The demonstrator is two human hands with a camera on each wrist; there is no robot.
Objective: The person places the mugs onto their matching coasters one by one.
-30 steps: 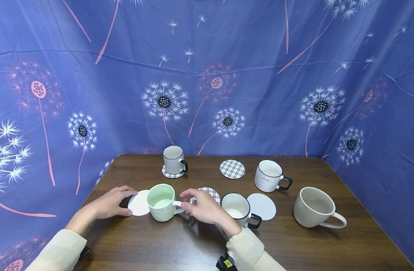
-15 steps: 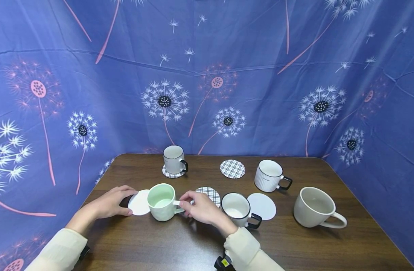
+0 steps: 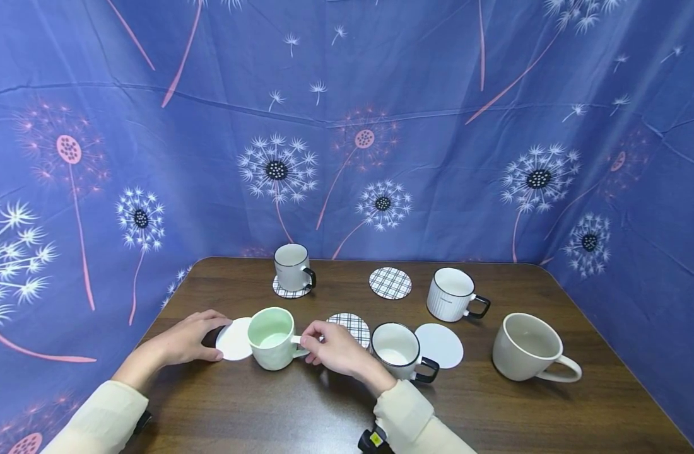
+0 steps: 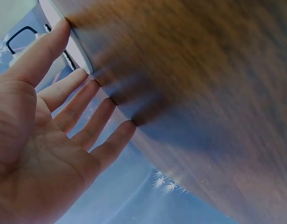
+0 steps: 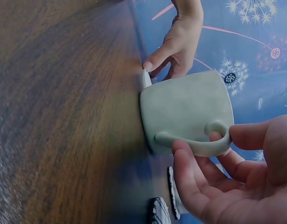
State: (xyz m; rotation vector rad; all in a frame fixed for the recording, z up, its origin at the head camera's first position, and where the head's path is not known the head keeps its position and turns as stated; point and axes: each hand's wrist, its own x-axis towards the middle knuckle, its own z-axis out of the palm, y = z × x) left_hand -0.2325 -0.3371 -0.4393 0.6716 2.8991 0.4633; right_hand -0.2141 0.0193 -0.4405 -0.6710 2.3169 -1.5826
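Observation:
A pale green mug (image 3: pixel 272 339) stands upright at the left of the table. My right hand (image 3: pixel 337 347) holds it by its handle (image 5: pixel 201 145), thumb on the handle's top and fingers curled at its loop. Left of the mug lies a white round coaster (image 3: pixel 232 341), its right edge overlapped by the mug in the head view. My left hand (image 3: pixel 182 340) touches the coaster's left side with thumb and index fingertip; its fingers are spread and fairly straight, the other tips down at the tabletop in the left wrist view.
Close by my right wrist stands a black-rimmed mug (image 3: pixel 395 347), with a white coaster (image 3: pixel 440 345) beside it. Plaid coasters (image 3: pixel 390 284) lie farther back. A ribbed mug (image 3: pixel 450 296) and a large beige mug (image 3: pixel 520 350) stand right; a grey-white mug (image 3: pixel 291 268) stands at the back left.
My right thumb and fingers have closed in on the green mug's handle, and the right wrist has shifted slightly left. The mug, coaster and left hand look unmoved.

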